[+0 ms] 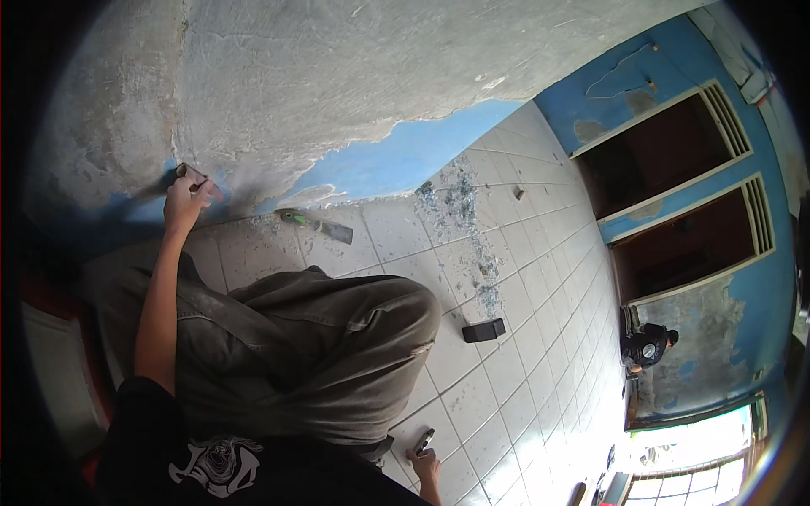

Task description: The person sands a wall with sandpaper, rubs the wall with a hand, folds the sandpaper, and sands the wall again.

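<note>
My left hand (183, 205) reaches to the foot of the wall. It grips a curled piece of sandpaper (197, 174) against the surface, partly hidden by the fingers. Around it the wall shows bare grey plaster (304, 82) and leftover blue paint (436, 142). Down at the lower right, close to the floor, my right hand (426, 465) is closed around a small dark tool (423, 441), too small to identify. A putty knife (316, 226) with a black and green handle lies on the tiles by the wall base, between the wall and my folded legs (329, 341).
Paint flakes (465, 202) form a strip across the white tiled floor (538, 265). At the strip's near end sits a black rectangular object (484, 330). A co-worker (648, 348) is beside the far wall, near dark doorways (690, 253) and a bright window (690, 452).
</note>
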Demonstrator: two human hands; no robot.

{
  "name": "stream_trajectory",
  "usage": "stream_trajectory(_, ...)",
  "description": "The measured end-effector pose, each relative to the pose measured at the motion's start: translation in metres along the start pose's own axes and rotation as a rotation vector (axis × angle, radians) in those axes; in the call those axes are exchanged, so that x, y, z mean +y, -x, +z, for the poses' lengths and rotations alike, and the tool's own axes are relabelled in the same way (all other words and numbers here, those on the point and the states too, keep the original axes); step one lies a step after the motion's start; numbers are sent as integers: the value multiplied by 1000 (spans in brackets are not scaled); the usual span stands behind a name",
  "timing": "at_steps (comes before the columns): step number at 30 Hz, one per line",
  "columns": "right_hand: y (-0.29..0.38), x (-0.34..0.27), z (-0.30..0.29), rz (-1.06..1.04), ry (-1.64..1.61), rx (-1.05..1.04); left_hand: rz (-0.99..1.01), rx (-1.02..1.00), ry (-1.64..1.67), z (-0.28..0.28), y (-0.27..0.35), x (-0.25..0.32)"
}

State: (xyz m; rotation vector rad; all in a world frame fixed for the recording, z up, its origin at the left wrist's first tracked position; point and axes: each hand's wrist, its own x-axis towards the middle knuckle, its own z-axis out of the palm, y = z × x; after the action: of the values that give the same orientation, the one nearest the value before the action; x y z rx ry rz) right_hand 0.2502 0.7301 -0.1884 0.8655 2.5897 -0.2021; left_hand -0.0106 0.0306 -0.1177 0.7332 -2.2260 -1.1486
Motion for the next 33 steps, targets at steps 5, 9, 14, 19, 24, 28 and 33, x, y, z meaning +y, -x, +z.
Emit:
stream_trajectory(5,-3,-2,-2,75,-141,88,31,-14,17,-2,7,19)
stream_trajectory(9,-23,15,6,92,-208,38,122,9,59,-10,10,45)
stream_trajectory(14,-9,-14,-23,192,-802,-201,212,35,39,-11,12,44)
stream_trajectory(19,25,-107,-114,-128,-1476,-96,170,17,15,-14,14,54)
stream_trajectory(24,72,-196,-241,-645,-1237,493,215,13,-5,-13,13,46)
stream_trajectory(28,115,-225,-296,-1022,-567,1359,188,16,4,-16,15,46)
stream_trajectory(33,155,-243,-322,-1458,-329,1551,218,31,-8,-12,13,41)
